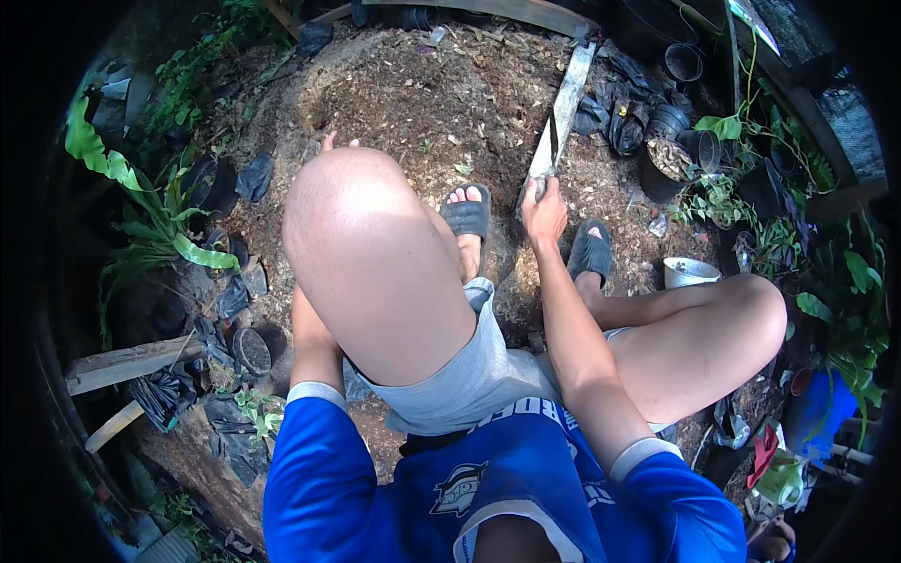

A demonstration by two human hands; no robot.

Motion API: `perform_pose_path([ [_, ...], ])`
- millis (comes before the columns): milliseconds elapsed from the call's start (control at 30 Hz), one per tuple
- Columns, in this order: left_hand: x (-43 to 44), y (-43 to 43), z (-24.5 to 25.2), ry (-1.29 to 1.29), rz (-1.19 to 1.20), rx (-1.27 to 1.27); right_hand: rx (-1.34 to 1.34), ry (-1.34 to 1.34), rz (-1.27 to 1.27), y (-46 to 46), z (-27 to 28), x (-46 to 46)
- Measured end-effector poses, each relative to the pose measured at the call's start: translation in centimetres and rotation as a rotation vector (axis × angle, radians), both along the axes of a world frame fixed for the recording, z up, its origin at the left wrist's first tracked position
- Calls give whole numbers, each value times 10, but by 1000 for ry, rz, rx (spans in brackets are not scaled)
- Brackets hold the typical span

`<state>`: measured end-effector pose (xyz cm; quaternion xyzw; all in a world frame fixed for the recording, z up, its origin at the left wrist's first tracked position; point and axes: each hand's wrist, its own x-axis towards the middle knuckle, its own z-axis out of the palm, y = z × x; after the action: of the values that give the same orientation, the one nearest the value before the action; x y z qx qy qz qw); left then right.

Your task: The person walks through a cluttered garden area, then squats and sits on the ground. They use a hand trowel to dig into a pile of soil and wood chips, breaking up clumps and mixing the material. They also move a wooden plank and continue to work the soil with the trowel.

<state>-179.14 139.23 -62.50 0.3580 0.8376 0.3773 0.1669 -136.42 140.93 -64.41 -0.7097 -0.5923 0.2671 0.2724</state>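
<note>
My right hand [545, 214] is closed on the near end of a narrow, weathered wooden board [569, 98]. That board lies slantwise on the soil and runs away from me to the upper right. A thin dark strip shows along it just past my fingers; I cannot tell whether it is a gap, a shadow or a separate piece. Most of my left hand [330, 141] is hidden behind my raised left knee, with only some fingertips showing beyond it. Whether it holds anything is hidden. Before me spreads a heap of brown soil [422, 105] mixed with dry leaf bits.
Black plastic plant bags [628, 127] and pots crowd the right side, near a white tub [690, 272]. On the left stand a strap-leaved fern [151, 211], a dark pot [252, 350] and a wooden beam [130, 364]. A timber edge [493, 8] bounds the heap's far side.
</note>
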Motion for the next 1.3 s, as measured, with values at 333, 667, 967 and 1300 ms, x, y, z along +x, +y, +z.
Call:
perform_pose_path([
  [333, -80, 8, -24, 302, -239, -117, -420, 305, -316, 33, -101, 34],
  [667, -28, 37, 92, 583, -817, -542, -410, -364, -57, 134, -136, 122],
  [967, 132, 148, 95, 487, -1231, -571, -396, -150, -34, 113, -182, 86],
  [1300, 388, 201, -216, 451, -860, -85, -426, -304, -245, 94, -150, 184],
])
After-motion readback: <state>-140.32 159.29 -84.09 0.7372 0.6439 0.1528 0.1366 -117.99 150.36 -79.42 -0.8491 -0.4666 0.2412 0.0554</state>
